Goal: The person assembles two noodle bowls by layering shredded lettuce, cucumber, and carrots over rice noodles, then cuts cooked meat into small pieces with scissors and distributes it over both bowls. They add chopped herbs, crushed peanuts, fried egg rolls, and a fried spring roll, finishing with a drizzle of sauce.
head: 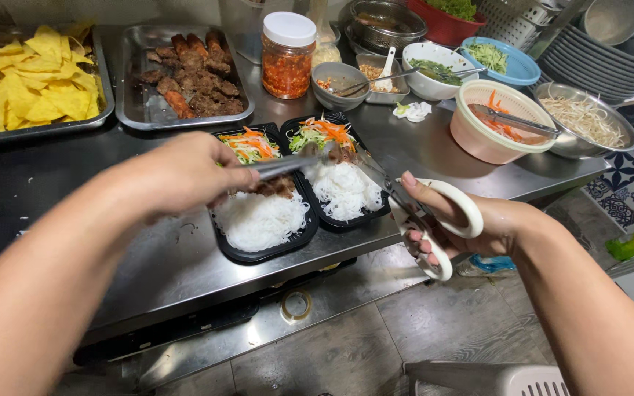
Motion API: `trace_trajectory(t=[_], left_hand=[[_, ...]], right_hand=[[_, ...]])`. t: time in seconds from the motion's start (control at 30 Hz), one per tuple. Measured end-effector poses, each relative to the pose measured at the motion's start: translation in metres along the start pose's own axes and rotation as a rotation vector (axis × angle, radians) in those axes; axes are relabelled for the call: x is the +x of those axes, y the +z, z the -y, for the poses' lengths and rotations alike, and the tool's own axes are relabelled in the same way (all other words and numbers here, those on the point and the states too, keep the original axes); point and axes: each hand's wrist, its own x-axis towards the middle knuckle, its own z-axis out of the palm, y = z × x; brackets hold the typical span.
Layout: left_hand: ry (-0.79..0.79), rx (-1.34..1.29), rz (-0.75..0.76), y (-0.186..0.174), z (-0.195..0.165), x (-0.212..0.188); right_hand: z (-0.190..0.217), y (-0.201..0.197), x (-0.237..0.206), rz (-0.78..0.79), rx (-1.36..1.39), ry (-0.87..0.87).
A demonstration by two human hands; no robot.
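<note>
My left hand (185,172) grips metal tongs (288,165) that pinch a piece of grilled meat (329,152) over two black trays. My right hand (453,224) holds white-handled scissors (398,198), whose blades reach the meat at the tongs' tip. The left black tray (223,242) holds white noodles, shredded vegetables and cut meat pieces (277,186). Noodles and shredded vegetables fill the right black tray (383,210).
On the steel counter (177,264) stand a metal tray of grilled meat (192,73), a tray of yellow chips (31,81), a chilli jar (288,55), small bowls, a pink bowl of carrot (497,121) and a steel bowl of sprouts (588,121). Stacked plates (603,62) sit far right.
</note>
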Motion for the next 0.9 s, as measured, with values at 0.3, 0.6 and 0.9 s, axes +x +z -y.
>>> trace_trajectory(t=[0.3,0.6,0.9], left_hand=[[-0.322,-0.200,-0.338,-0.076,0.057,0.028],[-0.450,-0.787,-0.166,-0.101,0.211,0.187],[-0.554,-1.067,-0.074,-0.110,0.232,0.227]], right_hand=[[-0.005,-0.002,-0.004,-0.130,0.057,-0.016],[-0.002,0.018,-0.001,-0.120,0.095,-0.038],[-0.006,0.024,0.003,-0.078,0.142,-0.016]])
